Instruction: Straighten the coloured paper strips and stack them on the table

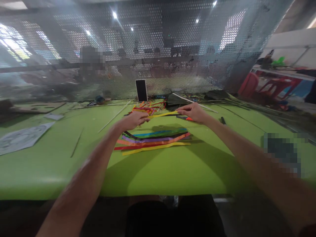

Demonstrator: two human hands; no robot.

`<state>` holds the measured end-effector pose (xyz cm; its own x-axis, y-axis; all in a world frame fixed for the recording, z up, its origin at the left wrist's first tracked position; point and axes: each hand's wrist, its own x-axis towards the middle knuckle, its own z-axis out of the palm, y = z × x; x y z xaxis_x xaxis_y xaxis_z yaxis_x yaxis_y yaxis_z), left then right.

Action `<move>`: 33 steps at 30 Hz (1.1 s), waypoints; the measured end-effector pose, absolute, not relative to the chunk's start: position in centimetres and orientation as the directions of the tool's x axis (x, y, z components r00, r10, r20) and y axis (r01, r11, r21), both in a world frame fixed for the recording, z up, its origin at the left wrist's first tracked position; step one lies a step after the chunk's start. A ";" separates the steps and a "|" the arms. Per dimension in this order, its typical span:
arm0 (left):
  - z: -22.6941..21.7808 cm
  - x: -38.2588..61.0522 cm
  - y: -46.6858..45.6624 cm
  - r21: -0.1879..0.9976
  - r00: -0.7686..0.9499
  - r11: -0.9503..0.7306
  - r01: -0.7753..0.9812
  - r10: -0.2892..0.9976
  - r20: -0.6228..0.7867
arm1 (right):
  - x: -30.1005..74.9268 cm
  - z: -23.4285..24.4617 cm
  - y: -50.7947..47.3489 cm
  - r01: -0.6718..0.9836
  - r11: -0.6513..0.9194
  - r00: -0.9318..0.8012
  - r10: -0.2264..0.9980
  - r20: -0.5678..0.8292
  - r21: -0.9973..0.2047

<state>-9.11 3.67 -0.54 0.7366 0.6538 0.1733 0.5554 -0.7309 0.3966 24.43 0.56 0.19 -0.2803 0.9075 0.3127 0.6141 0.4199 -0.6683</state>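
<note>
Between my two hands a yellow strip [163,115] is stretched, with a dark strip lying along its lower edge. My left hand [135,120] is closed on the left end, and my right hand [194,113] pinches the right end. Both are raised a little above the green table. Below them lie several flat coloured strips [155,140] side by side, in blue, green, black, purple, orange, red and yellow. A tool with an orange and black handle [189,118] shows just under my right hand. Whether the strips are paper or plastic I cannot tell.
Behind my hands is a tangle of coloured strips [148,108], with a dark upright tablet-like panel [141,90] beyond it. Dark sheets [177,100] lie to its right. A printed paper [24,136] is at the left. A perforated metal screen [158,62] closes off the back.
</note>
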 end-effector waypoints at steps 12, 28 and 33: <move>-0.6 -9.1 3.8 0.418 0.729 -0.710 0.567 0.669 0.147 | 24.2 0.3 0.2 0.576 0.429 -0.300 0.903 0.308 -0.696; -0.4 -8.9 3.7 0.459 0.734 -0.702 0.544 0.664 0.144 | 23.9 0.3 -0.1 0.504 0.400 -0.213 0.916 0.339 -0.766; -0.8 -9.0 3.8 0.452 0.737 -0.711 0.539 0.658 0.155 | 23.8 0.3 0.0 0.512 0.399 -0.201 0.917 0.346 -0.761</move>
<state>-8.99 3.82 -0.75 0.7372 0.6577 0.1548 0.5392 -0.7107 0.4517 23.79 -0.04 0.26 -0.2011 0.9166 0.3456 0.5117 0.3992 -0.7608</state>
